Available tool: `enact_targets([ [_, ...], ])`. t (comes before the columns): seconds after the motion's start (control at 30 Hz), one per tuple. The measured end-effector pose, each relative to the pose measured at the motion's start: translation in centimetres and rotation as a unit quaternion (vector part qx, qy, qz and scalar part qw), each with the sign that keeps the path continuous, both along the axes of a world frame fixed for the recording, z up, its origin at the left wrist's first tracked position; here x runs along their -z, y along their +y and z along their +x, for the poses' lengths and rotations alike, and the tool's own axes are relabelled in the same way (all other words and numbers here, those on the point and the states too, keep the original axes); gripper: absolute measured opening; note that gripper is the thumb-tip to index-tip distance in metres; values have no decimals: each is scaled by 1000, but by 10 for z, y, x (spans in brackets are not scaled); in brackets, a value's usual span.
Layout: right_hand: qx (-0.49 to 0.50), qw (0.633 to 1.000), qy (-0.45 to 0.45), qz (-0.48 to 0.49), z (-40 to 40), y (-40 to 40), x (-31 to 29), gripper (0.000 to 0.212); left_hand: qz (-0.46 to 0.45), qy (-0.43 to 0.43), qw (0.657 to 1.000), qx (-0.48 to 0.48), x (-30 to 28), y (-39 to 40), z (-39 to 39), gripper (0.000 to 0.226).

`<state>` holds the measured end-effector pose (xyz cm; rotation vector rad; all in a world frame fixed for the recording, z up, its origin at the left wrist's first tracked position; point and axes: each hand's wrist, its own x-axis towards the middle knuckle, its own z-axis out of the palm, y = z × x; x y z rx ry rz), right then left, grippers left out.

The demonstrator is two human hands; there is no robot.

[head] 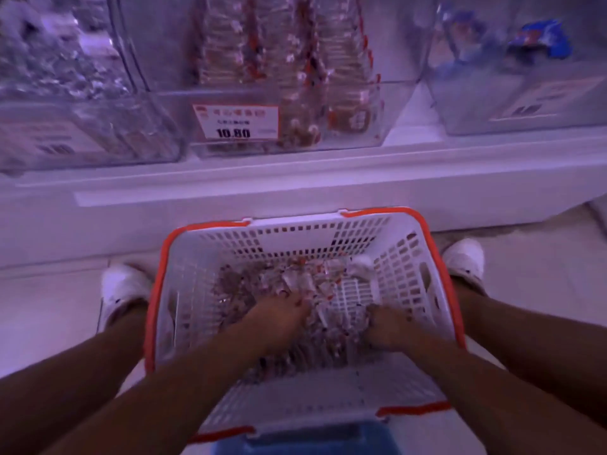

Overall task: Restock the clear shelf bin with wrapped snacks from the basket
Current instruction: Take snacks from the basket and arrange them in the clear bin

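I see a long white shelf [295, 182] with see-through bins on it. The middle clear bin [354, 133] holds rows of wrapped snacks, but they are blurry, and its top is cut off. A price tag [235, 121] on its front says 10.80. Below, between my feet, sits a white basket [315, 224] with an orange rim. A pile of shiny wrapped snacks [305, 277] lies in it. My left hand [279, 318] and right hand [389, 328] are both down in the pile, fingers curled into the wrappers. I cannot tell what each one grips.
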<state>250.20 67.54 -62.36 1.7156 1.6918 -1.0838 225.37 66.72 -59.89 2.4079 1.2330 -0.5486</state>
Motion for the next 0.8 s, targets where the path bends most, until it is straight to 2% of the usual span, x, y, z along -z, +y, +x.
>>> enact_targets([
  [0.07, -103, 994, -3, 42, -10, -16, 33, 59, -40, 7, 999, -27, 39, -16, 0, 51],
  [0.13, -237, 968, -3, 85, -17, -29, 58, 62, -63, -20, 997, -30, 64, -31, 9, 53],
  [0.27, -251, 963, 20, 100, -20, -35, 83, 61, -111, -64, 990, -63, 96, -53, 36, 71],
  [0.37, -251, 961, 76, 84, -14, -31, 89, 49, -167, -91, 963, -188, 110, -56, 56, 81],
  [0.43, -216, 968, 109, 71, -7, -31, 87, 48, -203, -123, 930, -281, 117, -53, 66, 76],
  [0.5, -149, 975, 143, 78, -4, -30, 83, 44, -216, -136, 906, -338, 120, -46, 72, 61],
  [0.57, -95, 980, 159, 68, -5, -28, 79, 38, -227, -128, 899, -352, 124, -43, 76, 53],
  [0.67, -29, 991, 116, 60, -1, -22, 78, 22, -214, -124, 900, -359, 124, -43, 82, 39],
  [0.73, 50, 990, 106, 76, 8, -17, 81, 8, -225, -155, 857, -436, 123, -43, 82, 26],
  [0.8, 133, 983, 101, 72, 19, -10, 83, 8, -235, -190, 802, -516, 120, -41, 77, 20],
])
